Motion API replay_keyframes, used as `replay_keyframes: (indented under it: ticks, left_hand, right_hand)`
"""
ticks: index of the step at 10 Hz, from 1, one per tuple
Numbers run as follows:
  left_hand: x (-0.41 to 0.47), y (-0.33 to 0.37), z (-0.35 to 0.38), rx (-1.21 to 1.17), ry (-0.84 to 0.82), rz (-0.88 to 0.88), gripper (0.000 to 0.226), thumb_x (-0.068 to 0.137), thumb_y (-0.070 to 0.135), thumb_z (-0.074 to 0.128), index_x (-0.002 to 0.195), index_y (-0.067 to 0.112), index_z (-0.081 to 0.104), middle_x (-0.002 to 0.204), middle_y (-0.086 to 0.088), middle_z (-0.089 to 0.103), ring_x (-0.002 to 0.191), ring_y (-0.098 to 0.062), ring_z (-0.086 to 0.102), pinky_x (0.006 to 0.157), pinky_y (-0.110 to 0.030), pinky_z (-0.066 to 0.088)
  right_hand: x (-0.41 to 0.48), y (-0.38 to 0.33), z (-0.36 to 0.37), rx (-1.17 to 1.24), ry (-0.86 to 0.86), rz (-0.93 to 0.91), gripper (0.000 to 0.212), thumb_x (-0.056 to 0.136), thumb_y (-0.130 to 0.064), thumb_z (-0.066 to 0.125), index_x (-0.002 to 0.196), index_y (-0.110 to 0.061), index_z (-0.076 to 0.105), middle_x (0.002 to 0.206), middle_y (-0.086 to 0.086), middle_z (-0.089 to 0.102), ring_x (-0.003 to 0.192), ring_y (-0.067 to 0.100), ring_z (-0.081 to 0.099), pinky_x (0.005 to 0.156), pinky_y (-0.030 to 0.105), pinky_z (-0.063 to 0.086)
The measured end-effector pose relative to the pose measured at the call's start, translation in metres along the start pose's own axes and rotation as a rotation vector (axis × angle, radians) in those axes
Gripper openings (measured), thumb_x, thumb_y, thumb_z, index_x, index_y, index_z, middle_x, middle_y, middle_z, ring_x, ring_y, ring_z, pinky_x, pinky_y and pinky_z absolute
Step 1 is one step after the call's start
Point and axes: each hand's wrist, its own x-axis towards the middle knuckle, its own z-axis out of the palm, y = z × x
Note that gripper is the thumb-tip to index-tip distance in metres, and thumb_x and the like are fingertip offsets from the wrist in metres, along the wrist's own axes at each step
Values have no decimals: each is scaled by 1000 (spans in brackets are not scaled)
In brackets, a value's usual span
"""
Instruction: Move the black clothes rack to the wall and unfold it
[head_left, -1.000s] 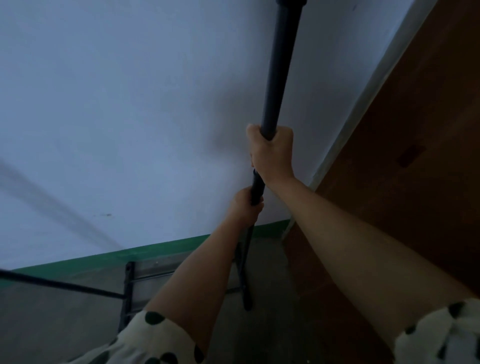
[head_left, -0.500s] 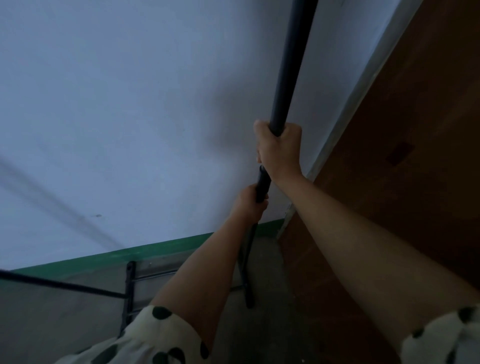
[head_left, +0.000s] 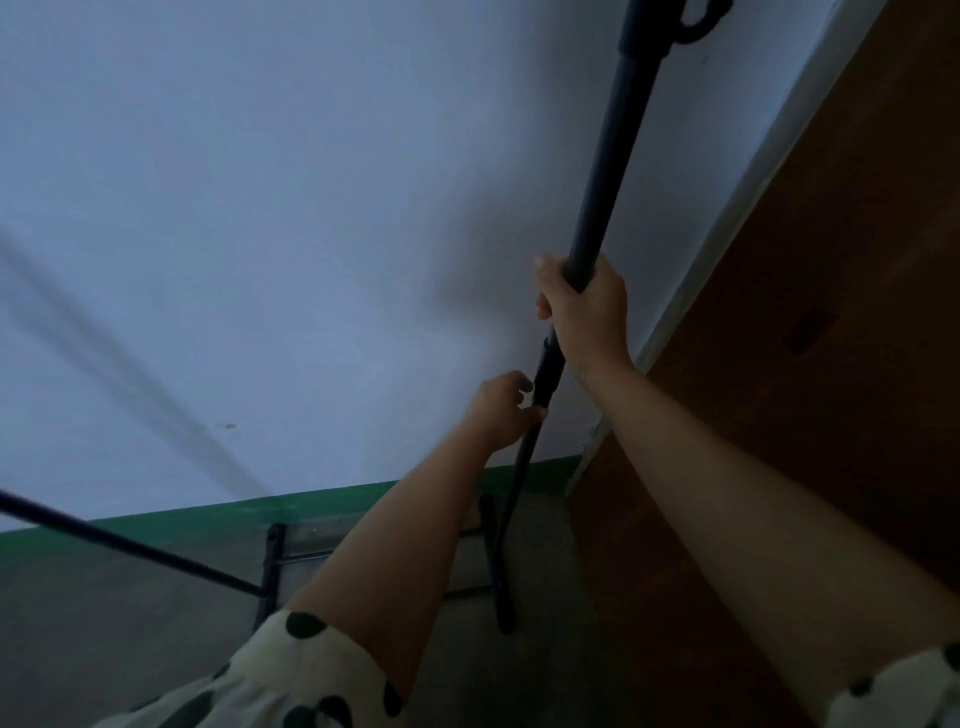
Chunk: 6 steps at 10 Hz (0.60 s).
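Observation:
The black clothes rack stands close to the white wall (head_left: 260, 208). Its upright pole (head_left: 608, 156) rises from the floor to the top edge of the view, where a black hook-shaped fitting (head_left: 696, 21) shows. My right hand (head_left: 584, 312) is wrapped around the thick upper tube. Just below it, my left hand (head_left: 504, 410) holds the thinner lower tube at the black collar (head_left: 548, 369), with its fingers loosely curled. The rack's base frame (head_left: 272, 566) rests on the floor, partly hidden by my left forearm. A thin black rod (head_left: 130, 548) runs off to the left.
A brown wooden door (head_left: 831, 364) with a pale frame (head_left: 753, 171) fills the right side. A green skirting strip (head_left: 208, 519) lines the bottom of the wall. The grey floor (head_left: 104, 649) spreads out at the lower left.
The upper tube has slid upward, so the gap between my hands has widened and the collar now shows. The hook fitting at the top has come into view. My left fingers have loosened.

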Motion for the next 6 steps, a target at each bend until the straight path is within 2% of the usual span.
replay_keyframes:
  ticks: [1,2,3,4,5,6]
  left_hand:
    - [-10,1,-15,1,50,32,45,90,24,65,131,9,53,130,-14,60,118,-26,58,102,-39,49]
    - [-21,1,-34,-3,101,64,45,90,26,65,130,8,54,128,-14,62,117,-26,60,100,-40,50]
    - [-35,2,-54,-14,155,84,44,90,26,65,128,8,56,126,-14,63,114,-27,61,99,-42,52]
    - [-49,3,-71,-5,197,109,43,89,26,66,127,7,58,125,-14,65,113,-26,62,98,-40,51]
    - [-68,6,-90,-9,221,130,41,89,24,66,126,8,59,123,-13,66,112,-27,62,98,-40,52]
    - [-89,9,-108,-36,268,146,39,88,23,65,124,8,61,121,-12,67,111,-26,63,97,-40,52]
  right_hand:
    - [-5,-4,0,-56,29,-12,17,93,-28,61,96,-13,53,84,12,64,73,20,62,66,24,51]
    - [-9,-12,1,-96,31,-13,23,92,-30,61,105,-12,52,90,7,63,76,16,61,68,25,52]
    - [-14,-25,2,-117,29,21,27,92,-30,60,110,-13,49,88,-9,57,75,4,58,76,34,53]
    - [-21,-36,-1,-151,21,42,31,93,-30,58,114,-11,46,95,-4,58,82,12,60,82,40,54]
    - [-27,-51,-3,-196,19,78,39,94,-29,56,124,-7,45,111,11,58,101,28,61,84,37,51]
    - [-32,-66,-8,-254,42,116,40,95,-26,55,127,-6,43,111,9,56,105,34,60,83,36,48]
